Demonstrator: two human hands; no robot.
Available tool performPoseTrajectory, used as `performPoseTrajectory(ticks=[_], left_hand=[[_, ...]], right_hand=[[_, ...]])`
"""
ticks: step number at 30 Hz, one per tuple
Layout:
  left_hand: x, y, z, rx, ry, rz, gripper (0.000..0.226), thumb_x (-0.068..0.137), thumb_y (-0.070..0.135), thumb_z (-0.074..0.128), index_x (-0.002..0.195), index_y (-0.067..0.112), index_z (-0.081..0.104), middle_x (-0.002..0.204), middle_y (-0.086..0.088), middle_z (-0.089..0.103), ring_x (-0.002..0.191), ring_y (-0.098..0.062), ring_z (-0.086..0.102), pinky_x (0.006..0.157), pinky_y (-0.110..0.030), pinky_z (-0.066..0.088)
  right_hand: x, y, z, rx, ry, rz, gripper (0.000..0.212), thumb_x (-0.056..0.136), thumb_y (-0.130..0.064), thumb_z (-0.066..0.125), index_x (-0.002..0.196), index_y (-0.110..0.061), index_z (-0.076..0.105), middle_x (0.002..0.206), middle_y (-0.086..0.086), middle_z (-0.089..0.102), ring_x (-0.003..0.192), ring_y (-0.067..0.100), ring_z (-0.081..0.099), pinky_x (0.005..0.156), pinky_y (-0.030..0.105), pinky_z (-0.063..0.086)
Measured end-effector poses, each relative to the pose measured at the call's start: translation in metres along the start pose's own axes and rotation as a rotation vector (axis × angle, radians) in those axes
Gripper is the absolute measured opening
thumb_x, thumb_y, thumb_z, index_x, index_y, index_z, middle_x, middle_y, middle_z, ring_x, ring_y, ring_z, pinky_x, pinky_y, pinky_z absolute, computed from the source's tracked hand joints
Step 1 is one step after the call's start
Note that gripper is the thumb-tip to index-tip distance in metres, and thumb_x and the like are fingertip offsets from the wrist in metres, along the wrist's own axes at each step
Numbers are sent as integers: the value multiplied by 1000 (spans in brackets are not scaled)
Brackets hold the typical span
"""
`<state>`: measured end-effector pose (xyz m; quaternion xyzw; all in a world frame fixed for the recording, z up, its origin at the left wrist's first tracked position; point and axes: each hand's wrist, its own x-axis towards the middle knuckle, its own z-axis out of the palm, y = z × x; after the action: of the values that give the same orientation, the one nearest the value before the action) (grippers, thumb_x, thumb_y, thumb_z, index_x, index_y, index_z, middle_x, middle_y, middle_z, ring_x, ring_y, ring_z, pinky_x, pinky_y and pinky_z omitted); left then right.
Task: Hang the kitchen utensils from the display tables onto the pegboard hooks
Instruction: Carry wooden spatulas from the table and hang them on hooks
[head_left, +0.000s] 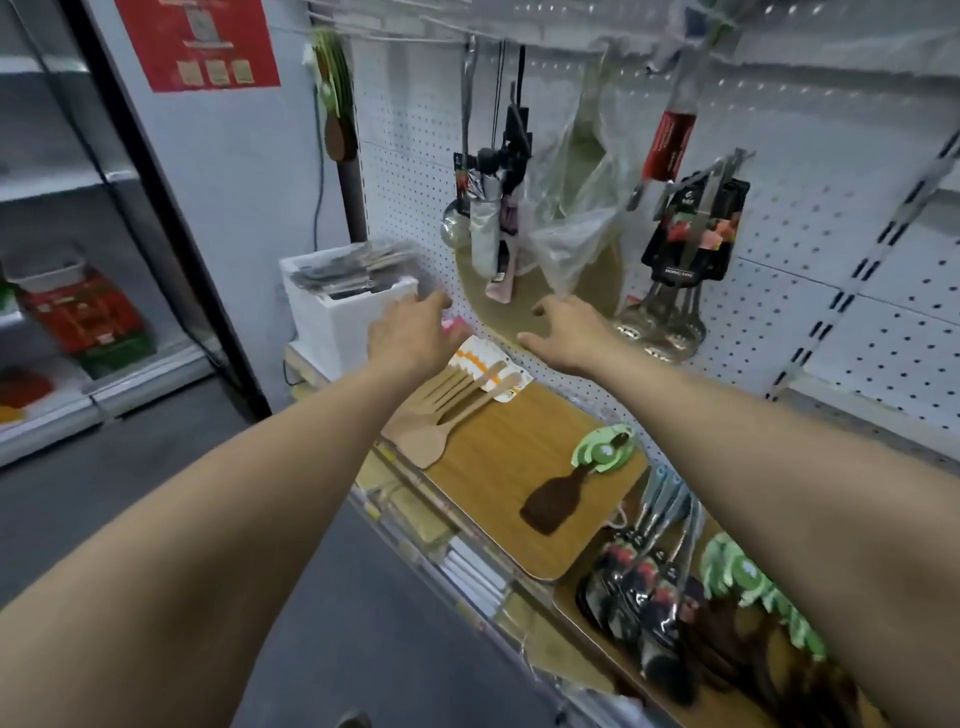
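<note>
Both my arms reach toward the white pegboard (410, 171). My left hand (415, 332) hovers with loosely bent fingers above a pack of wooden spatulas (457, 400) lying on the wooden table top (498, 467); it holds nothing. My right hand (566, 332) is spread open, its fingers touching the lower edge of a hanging wooden paddle board in plastic wrap (587, 260). A dark brown spatula with a green card (561, 493) lies on the table. Ladle sets (680, 291) and umbrellas (493, 218) hang from hooks.
A white foam box (337, 312) of packed utensils stands at the table's far left. More packed utensils (649, 613) and green-carded spatulas (753, 587) lie at the lower right. A glass-door cooler (78, 260) stands on the left, beyond a grey floor.
</note>
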<state>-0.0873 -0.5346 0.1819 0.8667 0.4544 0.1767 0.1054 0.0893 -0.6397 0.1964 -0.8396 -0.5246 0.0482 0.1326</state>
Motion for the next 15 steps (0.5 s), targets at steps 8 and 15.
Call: performPoseTrajectory(ticks=[8, 15], left_hand=[[119, -108, 79, -45, -301, 48, 53, 91, 50, 60, 137, 24, 52, 131, -14, 57, 122, -35, 51, 99, -46, 47], [164, -160, 184, 14, -486, 9, 60, 79, 78, 44, 125, 39, 53, 128, -5, 60, 110, -33, 61, 88, -47, 54]], right_hand=[[94, -26, 117, 144, -141, 273, 56, 96, -53, 53, 139, -17, 54, 142, 9, 54, 123, 32, 55, 92, 41, 49], [123, 2, 225, 305, -398, 503, 58, 100, -50, 54, 144, -12, 50, 148, 11, 49, 130, 29, 52, 93, 32, 44]])
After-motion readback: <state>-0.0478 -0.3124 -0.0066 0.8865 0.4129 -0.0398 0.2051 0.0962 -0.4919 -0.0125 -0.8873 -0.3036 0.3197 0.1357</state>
